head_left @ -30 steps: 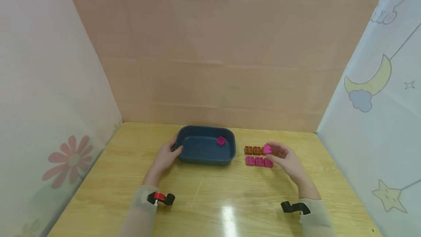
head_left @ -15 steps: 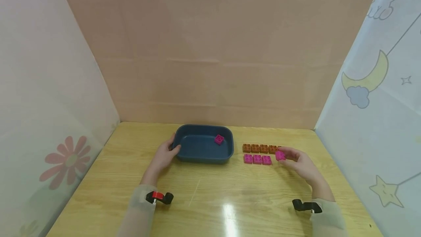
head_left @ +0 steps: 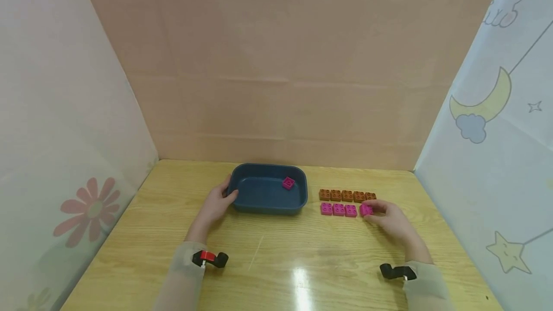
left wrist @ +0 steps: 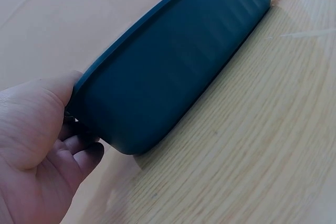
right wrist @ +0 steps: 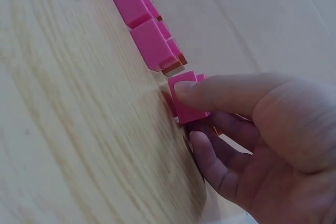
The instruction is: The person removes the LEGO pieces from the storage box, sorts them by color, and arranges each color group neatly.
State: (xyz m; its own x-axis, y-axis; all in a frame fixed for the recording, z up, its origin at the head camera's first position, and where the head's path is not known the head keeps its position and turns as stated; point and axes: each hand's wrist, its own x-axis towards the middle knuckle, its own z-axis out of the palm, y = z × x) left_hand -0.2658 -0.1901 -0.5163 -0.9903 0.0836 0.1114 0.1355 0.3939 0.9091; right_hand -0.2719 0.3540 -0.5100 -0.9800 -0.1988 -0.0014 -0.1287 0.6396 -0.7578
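My right hand point(head_left: 390, 220) pinches a pink toy brick point(right wrist: 188, 98) between thumb and fingers, low over the table at the right end of a pink row. A small gap parts it from the closest of three pink bricks point(head_left: 339, 209) standing side by side. Just behind runs a row of orange bricks point(head_left: 347, 196). At the left, my left hand point(head_left: 217, 204) grips the end of a dark blue tray point(left wrist: 168, 66), thumb at the rim and fingers underneath or behind, partly hidden. Inside that tray, near its right wall, lies one more pink brick point(head_left: 288, 183).
The wooden table point(head_left: 276, 258) stretches in front of the tray and bricks. A tan backdrop point(head_left: 276, 85) rises at its far edge. Patterned white panels point(head_left: 488, 181) stand along both sides.
My right hand has carried the pink brick rightward from above the rows, then down to the end of the pink row. The left hand keeps its grip on the tray.
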